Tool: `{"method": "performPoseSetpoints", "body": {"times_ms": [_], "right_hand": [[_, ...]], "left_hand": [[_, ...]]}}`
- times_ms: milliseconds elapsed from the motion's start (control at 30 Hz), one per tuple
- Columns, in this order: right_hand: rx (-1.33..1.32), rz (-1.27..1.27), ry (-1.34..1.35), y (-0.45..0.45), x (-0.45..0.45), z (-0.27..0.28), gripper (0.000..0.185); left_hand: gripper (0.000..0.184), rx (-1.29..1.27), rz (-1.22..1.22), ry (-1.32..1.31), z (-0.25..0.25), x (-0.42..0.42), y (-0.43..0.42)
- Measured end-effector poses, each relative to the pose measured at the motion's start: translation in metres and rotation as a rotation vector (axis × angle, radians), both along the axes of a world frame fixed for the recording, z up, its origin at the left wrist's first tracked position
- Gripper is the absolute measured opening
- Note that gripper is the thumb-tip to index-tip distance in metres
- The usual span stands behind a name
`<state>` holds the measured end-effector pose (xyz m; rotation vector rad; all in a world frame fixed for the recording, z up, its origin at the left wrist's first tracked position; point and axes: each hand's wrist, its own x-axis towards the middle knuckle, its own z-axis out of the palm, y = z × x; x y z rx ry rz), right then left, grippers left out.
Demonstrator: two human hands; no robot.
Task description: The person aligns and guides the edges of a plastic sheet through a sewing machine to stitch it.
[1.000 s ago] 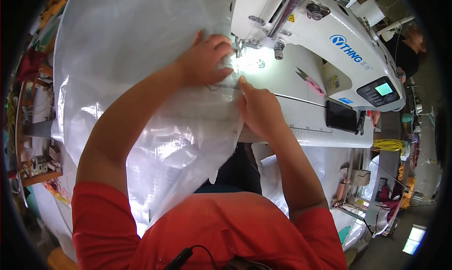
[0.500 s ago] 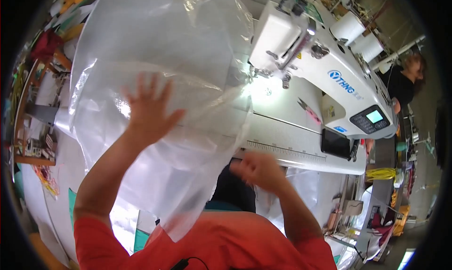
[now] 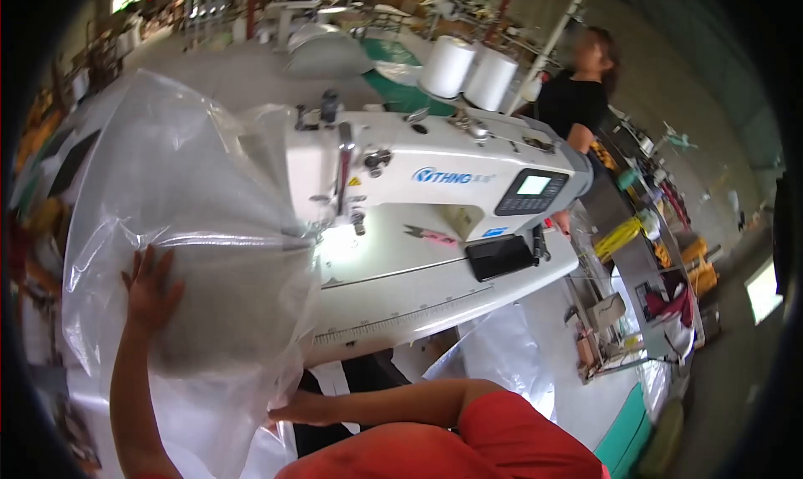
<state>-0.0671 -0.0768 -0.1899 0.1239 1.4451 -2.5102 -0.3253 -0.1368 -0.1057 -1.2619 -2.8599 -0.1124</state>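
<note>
A large clear plastic sheet (image 3: pixel 226 312) hangs in folds over the left end of the sewing machine (image 3: pixel 376 170), and part of it runs up to the lit needle area. My left hand (image 3: pixel 152 293) lies on the sheet with its fingers spread. Low in front of my body, my right hand (image 3: pixel 294 409) is closed on the sheet's near edge; its fingertips are partly hidden. On the machine bed, right of the needle, lie pink-handled thread snips (image 3: pixel 431 235) and a dark phone (image 3: pixel 499 257).
Two white thread cones (image 3: pixel 447 67) stand behind the machine. A ruler scale (image 3: pixel 393 318) runs along the bed's front edge. Another person (image 3: pixel 577 94) in black stands beyond the machine's right end. More clear plastic (image 3: pixel 493 358) lies below the bed.
My view has swung up and to the right. My right hand has gone from free beside the bed to the sheet's near edge. My left hand stays spread on the sheet.
</note>
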Motion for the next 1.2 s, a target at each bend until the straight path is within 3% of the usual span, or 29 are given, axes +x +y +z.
{"method": "performPoseSetpoints", "body": {"times_ms": [67,133,167,233,267,300,333,367,433,500,567,633,700,767,833,867,900,967,1000,1067,1200], "right_hand": [[-0.022,-0.017,-0.008,-0.003,0.007,0.003,0.020],[-0.167,-0.190,-0.388,-0.013,0.018,-0.008,0.020],[-0.045,-0.180,-0.380,-0.015,0.023,-0.023,0.020],[-0.157,-0.301,-0.459,-0.022,0.031,-0.053,0.020],[-0.034,-0.231,-0.499,-0.016,0.036,-0.050,0.029],[-0.018,-0.300,-0.530,-0.018,0.039,-0.064,0.026],[0.172,-0.215,-0.305,-0.011,0.049,-0.066,0.020],[0.228,-0.325,-0.451,-0.010,0.053,-0.042,0.015],[0.442,-0.020,-0.315,-0.003,0.068,-0.005,0.014],[0.415,0.244,0.088,-0.006,0.090,0.011,0.018],[0.282,0.263,0.111,0.001,0.099,0.004,0.020],[0.207,0.235,-0.013,-0.004,0.110,0.000,0.019],[0.138,0.027,-0.157,-0.007,0.118,0.002,0.021],[0.152,-0.024,-0.182,-0.011,0.122,-0.004,0.022],[0.248,-0.178,-0.188,-0.012,0.126,-0.006,0.021],[0.269,-0.186,-0.170,-0.013,0.129,-0.003,0.022],[0.268,-0.189,-0.163,-0.013,0.131,0.000,0.022],[0.465,-0.203,-0.057,-0.013,0.135,0.003,0.024],[0.463,-0.207,-0.052,-0.013,0.136,0.008,0.024],[0.582,-0.227,0.085,-0.014,0.139,0.023,0.025],[0.486,-0.037,0.007,-0.021,0.142,0.032,0.027]], "left_hand": [[0.055,-0.021,-0.091,-0.021,0.001,-0.021,0.009],[0.053,0.001,-0.144,0.033,-0.007,-0.044,0.014],[0.052,0.006,-0.171,0.073,-0.014,-0.047,0.014],[0.049,-0.128,-0.092,0.197,-0.024,-0.049,0.019],[0.049,-0.204,-0.062,0.292,-0.017,-0.034,0.015],[0.049,-0.283,-0.028,0.382,-0.009,-0.009,0.013],[0.049,-0.206,-0.018,0.328,-0.005,0.016,0.000],[0.049,-0.126,-0.002,0.278,-0.007,0.032,-0.016],[0.049,-0.017,-0.004,0.249,-0.035,0.036,-0.050],[0.049,-0.035,-0.001,0.226,-0.039,0.040,-0.069],[0.050,-0.003,-0.007,0.216,-0.029,0.061,-0.076],[0.056,0.400,-0.147,-0.462,0.000,0.099,-0.071],[0.064,0.400,-0.454,-0.156,0.019,0.168,-0.066],[0.063,0.402,-0.457,-0.065,0.019,0.228,-0.062],[0.053,0.312,-0.418,-0.062,0.012,0.253,-0.057],[0.032,0.284,-0.351,-0.073,0.006,0.257,-0.055],[0.032,0.283,-0.354,-0.066,0.006,0.259,-0.056],[0.014,0.332,-0.261,-0.140,0.003,0.262,-0.058],[0.014,0.331,-0.264,-0.134,-0.001,0.264,-0.055],[0.005,0.608,-0.400,-0.317,-0.016,0.271,-0.047],[0.003,0.543,-0.310,-0.508,-0.020,0.288,-0.035]]}}
